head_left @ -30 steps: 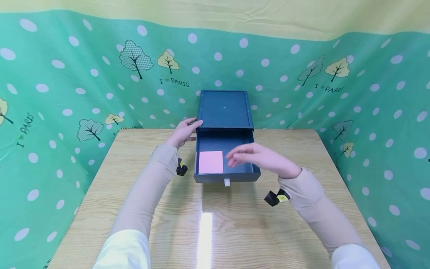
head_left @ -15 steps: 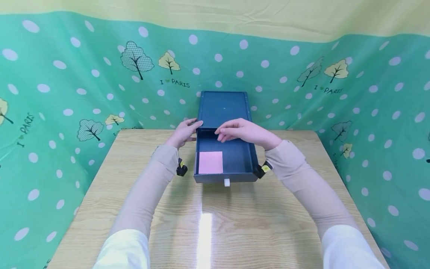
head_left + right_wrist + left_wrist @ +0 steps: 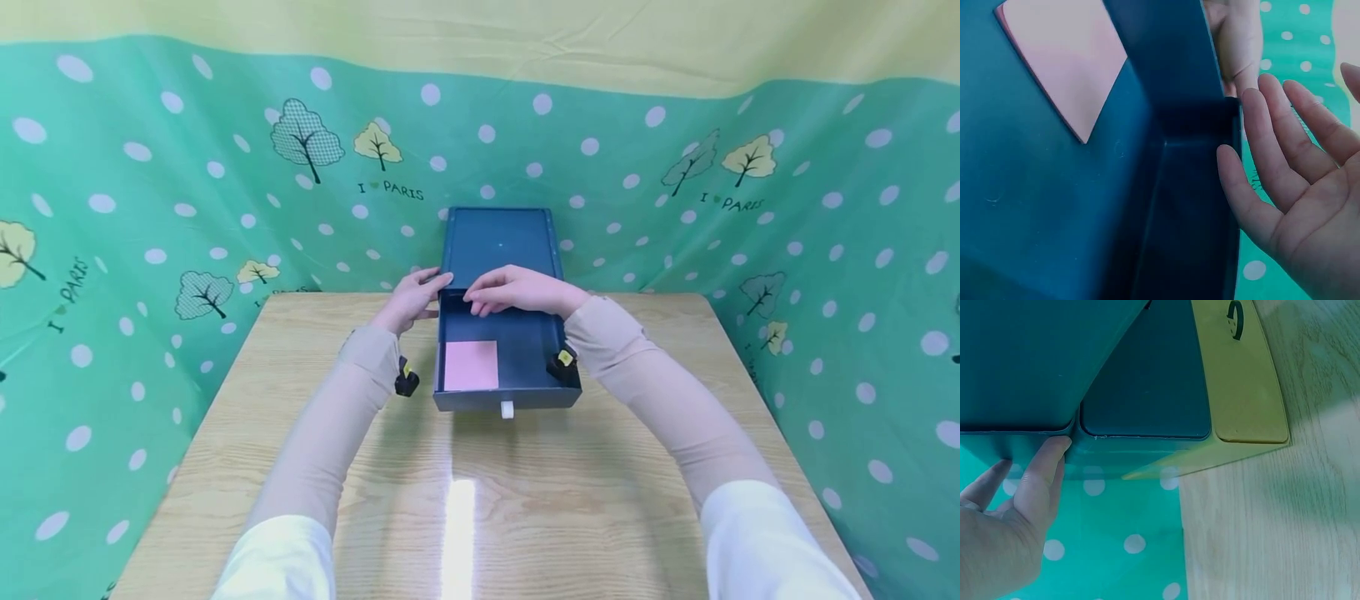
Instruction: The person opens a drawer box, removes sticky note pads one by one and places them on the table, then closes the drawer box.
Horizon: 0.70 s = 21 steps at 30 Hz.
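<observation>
A dark blue drawer cabinet (image 3: 498,242) stands at the back of the table, its top drawer (image 3: 465,402) pulled out toward me. Inside that drawer, in the front left corner, lies a square pink notepad (image 3: 471,365). My left hand (image 3: 411,302) rests against the cabinet's left side near the front top corner, its fingers fairly straight. Over the back of the drawer, by the cabinet's front top edge, is my right hand (image 3: 521,289). The right wrist view shows its fingers (image 3: 1266,150) extended and holding nothing. A small white pull tab (image 3: 507,409) sticks out from the drawer front.
Below the open drawer, the left wrist view shows a blue drawer (image 3: 1147,381) and a yellow one (image 3: 1241,394) with a dark loop pull. Wooden tabletop (image 3: 390,500) surrounds the cabinet. A green dotted curtain (image 3: 600,183) hangs close behind it.
My right hand has moved left and back, from above the drawer's front right to the cabinet's front edge. The left hand, drawer and notepad have kept their places.
</observation>
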### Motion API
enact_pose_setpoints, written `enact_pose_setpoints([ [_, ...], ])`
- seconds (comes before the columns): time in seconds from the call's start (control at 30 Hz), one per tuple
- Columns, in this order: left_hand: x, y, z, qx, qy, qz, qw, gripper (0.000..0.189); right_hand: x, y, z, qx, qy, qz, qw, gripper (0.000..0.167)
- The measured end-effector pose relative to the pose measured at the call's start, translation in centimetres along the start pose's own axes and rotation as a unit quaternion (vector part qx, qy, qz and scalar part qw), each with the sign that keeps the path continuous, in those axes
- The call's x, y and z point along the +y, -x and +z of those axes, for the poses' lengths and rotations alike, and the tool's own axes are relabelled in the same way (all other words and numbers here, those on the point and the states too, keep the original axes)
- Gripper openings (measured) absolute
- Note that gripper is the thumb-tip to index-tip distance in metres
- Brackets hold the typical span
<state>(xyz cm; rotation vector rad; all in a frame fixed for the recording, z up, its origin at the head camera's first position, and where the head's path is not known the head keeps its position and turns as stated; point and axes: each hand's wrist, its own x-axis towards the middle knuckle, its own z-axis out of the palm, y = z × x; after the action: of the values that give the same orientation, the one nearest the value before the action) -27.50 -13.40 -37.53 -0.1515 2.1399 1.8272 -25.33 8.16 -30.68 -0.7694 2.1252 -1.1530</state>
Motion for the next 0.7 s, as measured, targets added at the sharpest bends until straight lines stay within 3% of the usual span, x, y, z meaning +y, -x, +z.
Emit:
enact_pose_setpoints([
  [0.37, 0.8, -0.5, -0.2, 0.002, -0.007, 0.009, 0.9999, 0.069, 1.3, -1.7, -0.4, -0.006, 0.05, 0.006, 0.9987, 0.038],
  [0.7, -0.4, -0.1, 0.0, 0.002, 0.0, 0.002, 1.0, 0.068, 3.7, -2.7, 1.3, -0.029, 0.089, 0.014, 0.9955, 0.036],
])
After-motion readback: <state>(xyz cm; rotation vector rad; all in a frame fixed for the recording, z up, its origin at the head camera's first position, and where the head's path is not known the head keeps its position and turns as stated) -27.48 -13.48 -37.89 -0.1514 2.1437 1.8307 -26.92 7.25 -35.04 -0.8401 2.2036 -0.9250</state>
